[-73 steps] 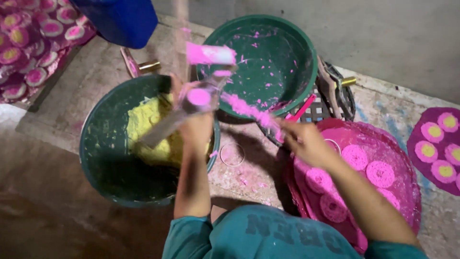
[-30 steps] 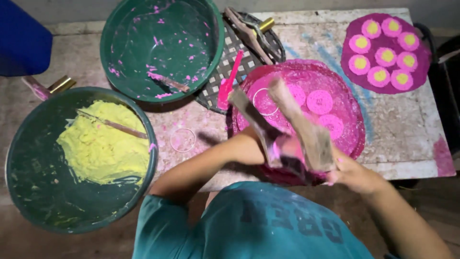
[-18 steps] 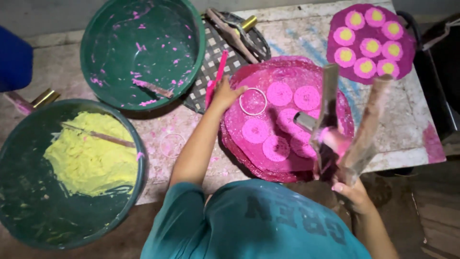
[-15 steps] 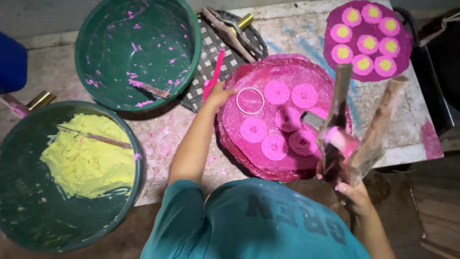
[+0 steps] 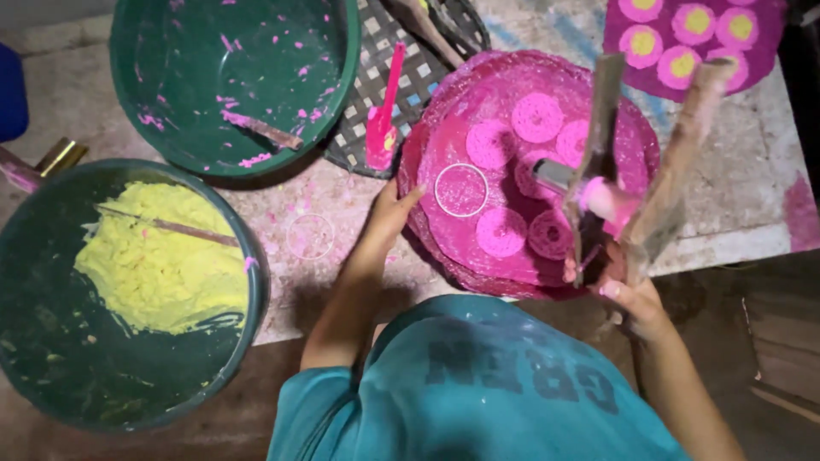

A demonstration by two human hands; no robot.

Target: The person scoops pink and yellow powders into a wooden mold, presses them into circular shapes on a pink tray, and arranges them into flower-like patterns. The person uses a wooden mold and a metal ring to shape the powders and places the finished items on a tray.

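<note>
Now | left hand [image 5: 389, 218] spread on pink tray [image 5: 444, 248] | right hand [image 5: 628, 290] gripping wooden press [image 5: 636, 183]

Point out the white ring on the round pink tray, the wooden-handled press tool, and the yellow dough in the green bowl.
White ring [image 5: 461, 189], head view: on its thin rim.
Wooden-handled press tool [image 5: 675, 183], head view: on the right handle.
Yellow dough [image 5: 149, 265], head view: middle of the mound.

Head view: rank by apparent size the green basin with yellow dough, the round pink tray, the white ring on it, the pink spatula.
1. Green basin with yellow dough and round pink tray: look alike, unranked.
2. Pink spatula.
3. White ring.
</note>
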